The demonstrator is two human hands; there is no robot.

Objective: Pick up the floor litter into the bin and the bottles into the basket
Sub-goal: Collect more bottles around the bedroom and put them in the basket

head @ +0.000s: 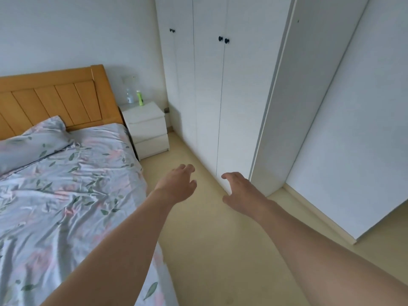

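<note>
Bottles (135, 97) stand on the surface (141, 110) by the bed (66, 184), well apart from me. My left hand (176, 184) and right hand (239, 191) hang loosely spread, holding nothing. I judge I'm between pickups; next, walk over and grasp one.

Count from my view: 2 bottles at 11 o'clock, a clear bottle (129, 97) and a green bottle (139, 98), both upright on 1 white nightstand (145, 120) with 2 drawers. 1 bed (66, 184) at 9 o'clock, 1 pillow (33, 142). 1 wardrobe (209, 96) at 12 o'clock, 4 dark knobs. My 2 hands: left hand (176, 186), right hand (240, 191), nothing in either.
</note>
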